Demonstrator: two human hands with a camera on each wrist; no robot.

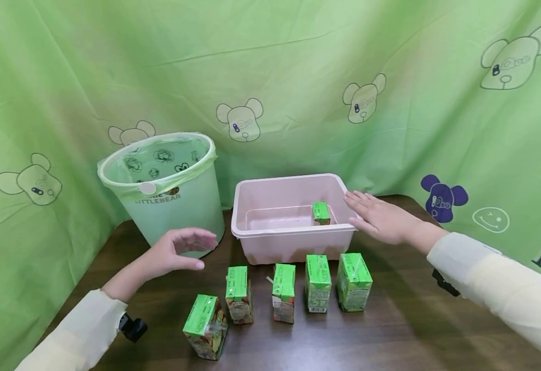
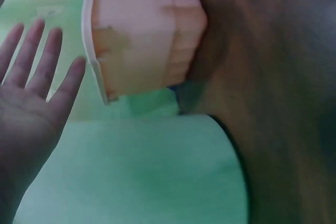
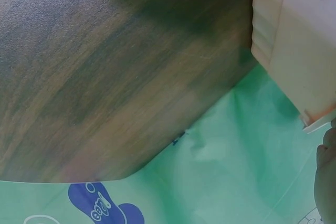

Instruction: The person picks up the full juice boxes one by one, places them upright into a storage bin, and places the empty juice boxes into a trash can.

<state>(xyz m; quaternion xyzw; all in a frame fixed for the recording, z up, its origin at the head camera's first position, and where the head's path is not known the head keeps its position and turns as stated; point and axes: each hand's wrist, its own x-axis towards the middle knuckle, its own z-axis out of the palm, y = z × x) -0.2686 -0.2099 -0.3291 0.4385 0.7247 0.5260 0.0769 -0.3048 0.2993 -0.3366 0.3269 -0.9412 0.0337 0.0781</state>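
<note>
My left hand [image 1: 173,252] hovers beside the front of the green trash can [image 1: 186,211], fingers spread and thumb apart, holding nothing. In the left wrist view the open left palm [image 2: 31,98] faces the camera. At the right rim of the pink plastic bin [image 1: 298,247], my right hand [image 1: 381,216] is held with straight fingers; its fingertips touch or nearly touch the rim. Only a sliver of the right hand [image 3: 326,177] shows in the right wrist view. One green-topped drink carton [image 1: 321,213] stands inside the bin, toward its right end.
Several similar drink cartons [image 1: 284,293] stand in a loose row on the dark wooden table [image 1: 391,319] before the bin. The nearest carton [image 1: 205,327] sits at the left front. A green printed curtain [image 1: 298,62] hangs behind. The can has a patterned liner [image 1: 163,159].
</note>
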